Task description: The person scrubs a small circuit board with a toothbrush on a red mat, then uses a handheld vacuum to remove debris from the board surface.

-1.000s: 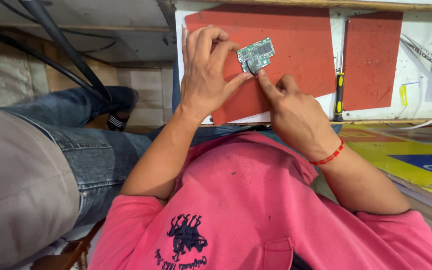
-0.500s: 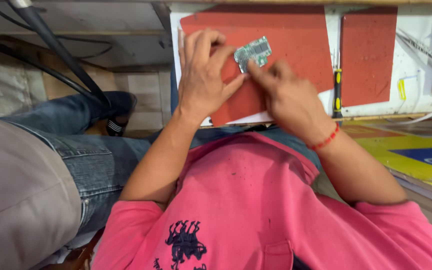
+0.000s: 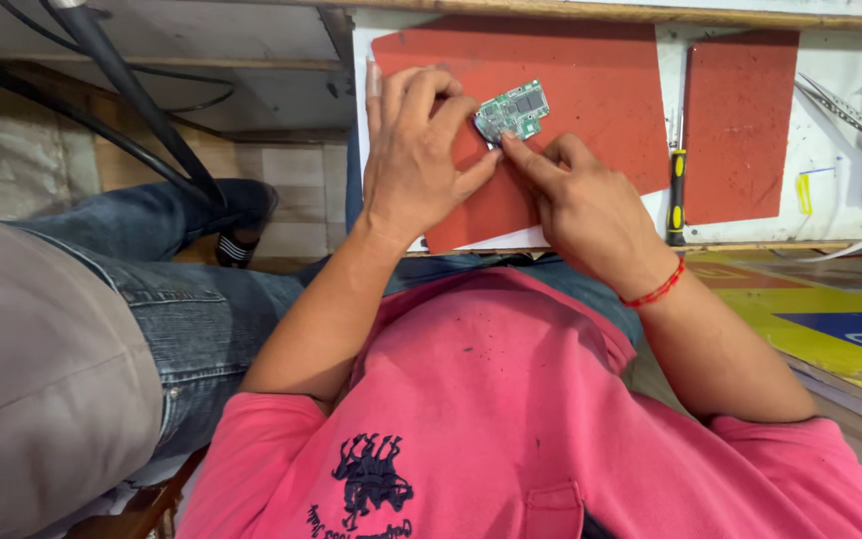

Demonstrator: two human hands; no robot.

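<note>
Green circuit board [image 3: 513, 110]: small, rectangular, with silver and dark components on its upper face. It lies tilted on the large red mat [image 3: 591, 90], near that mat's upper middle.

Left hand [image 3: 416, 155]: palm down on the mat, fingers curled toward the board. Its fingertips touch the board's left end and its thumb reaches up toward the lower left corner. Not closed around the board; it presses at the edge.

Right hand [image 3: 586, 205]: back up, index finger stretched out with the tip at the board's lower left corner, close to the left thumb. The other fingers are folded under. Whether the board is pinched or only steadied there cannot be told. The two hands meet at the board.

Red bracelet [image 3: 655, 289]: thin cord around the right wrist.

Second red mat [image 3: 740, 130]: smaller, to the right of the large one, apart from it by a strip of white benchtop [image 3: 830, 205].

Screwdriver [image 3: 677, 185]: black and yellow handle, lying in the strip between the two mats, shaft pointing away from the person.

Tweezers [image 3: 845, 110]: metal, on the benchtop right of the small mat.

Pink shirt [image 3: 511, 399]: worn by the person, fills the lower middle of the view.

Jeans [image 3: 182, 289]: a leg at left, beside the bench.

Black cables [image 3: 132, 95]: running diagonally at upper left.
</note>
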